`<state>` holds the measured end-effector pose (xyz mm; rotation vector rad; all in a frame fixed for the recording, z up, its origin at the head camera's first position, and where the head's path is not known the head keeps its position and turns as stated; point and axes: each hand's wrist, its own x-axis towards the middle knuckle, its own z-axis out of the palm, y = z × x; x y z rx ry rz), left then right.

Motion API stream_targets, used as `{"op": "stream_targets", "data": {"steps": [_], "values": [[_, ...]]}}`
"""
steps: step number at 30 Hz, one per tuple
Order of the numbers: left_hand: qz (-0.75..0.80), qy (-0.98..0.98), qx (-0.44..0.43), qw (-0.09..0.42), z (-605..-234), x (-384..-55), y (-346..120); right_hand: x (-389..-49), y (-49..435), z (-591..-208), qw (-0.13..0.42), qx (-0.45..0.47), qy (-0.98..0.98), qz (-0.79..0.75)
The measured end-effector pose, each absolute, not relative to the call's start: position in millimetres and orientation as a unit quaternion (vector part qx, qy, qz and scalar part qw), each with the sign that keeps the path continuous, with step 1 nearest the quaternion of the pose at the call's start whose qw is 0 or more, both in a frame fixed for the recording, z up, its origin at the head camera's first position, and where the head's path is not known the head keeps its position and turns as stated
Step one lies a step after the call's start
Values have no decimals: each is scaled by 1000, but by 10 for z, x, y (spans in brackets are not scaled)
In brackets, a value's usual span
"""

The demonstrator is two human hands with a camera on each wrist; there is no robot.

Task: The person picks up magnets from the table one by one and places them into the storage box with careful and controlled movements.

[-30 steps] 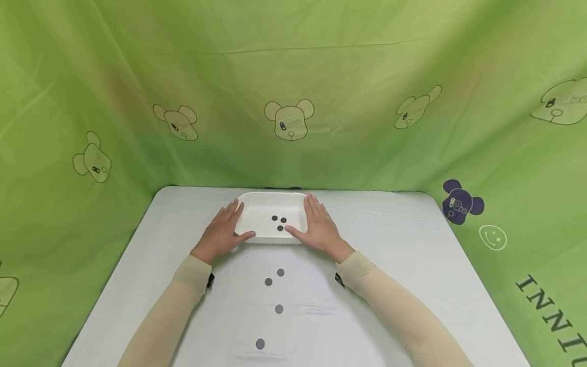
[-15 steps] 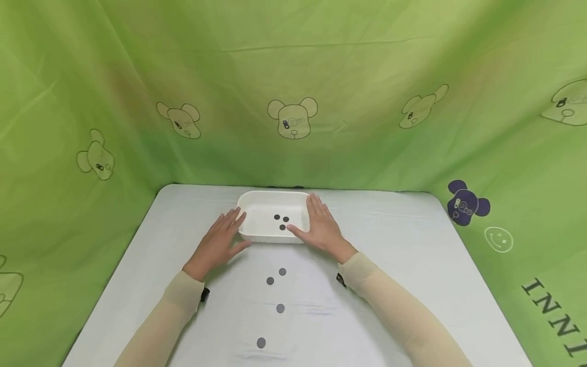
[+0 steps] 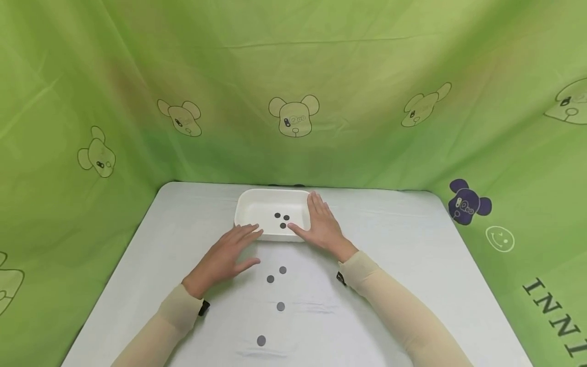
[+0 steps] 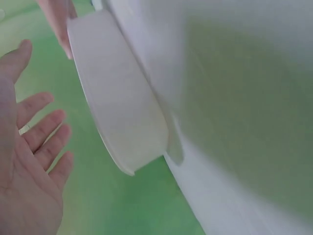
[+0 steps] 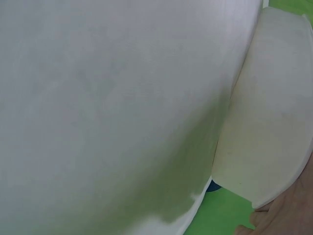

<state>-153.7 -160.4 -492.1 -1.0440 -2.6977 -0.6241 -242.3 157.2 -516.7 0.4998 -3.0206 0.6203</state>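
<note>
A white rectangular tray [image 3: 257,210] stands near the table's far edge in the head view, with three small dark discs [image 3: 277,215] on its floor. My right hand [image 3: 322,227] rests along the tray's right rim, fingers straight, its thumb reaching over the inside near the front. My left hand [image 3: 227,255] is at the tray's front left corner, fingers spread and overlapping the front rim, thumb pointing right over the table. The left wrist view shows the left palm [image 4: 34,181] apart from the tray's side [image 4: 117,88], holding nothing.
Several grey discs [image 3: 281,306] lie on the white tabletop [image 3: 367,316] in a loose line between the forearms, in front of the tray. A green printed curtain [image 3: 293,61] surrounds the table at the back and sides, close behind the tray.
My left hand has come off the tray's left rim and moved toward me and right, to the front left corner. The right hand stays at the right rim.
</note>
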Motion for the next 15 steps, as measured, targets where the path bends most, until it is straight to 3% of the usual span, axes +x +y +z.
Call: {"op": "stream_targets", "data": {"steps": [7, 15], "values": [[-219, -875, -421, 99, -4931, -1385, -1535, -2415, 1580, -5138, 7, 161, -966, 202], [-209, -856, -468, 72, -5001, -1215, -1492, -2413, 1582, -5151, 2, 162, -966, 202]]}}
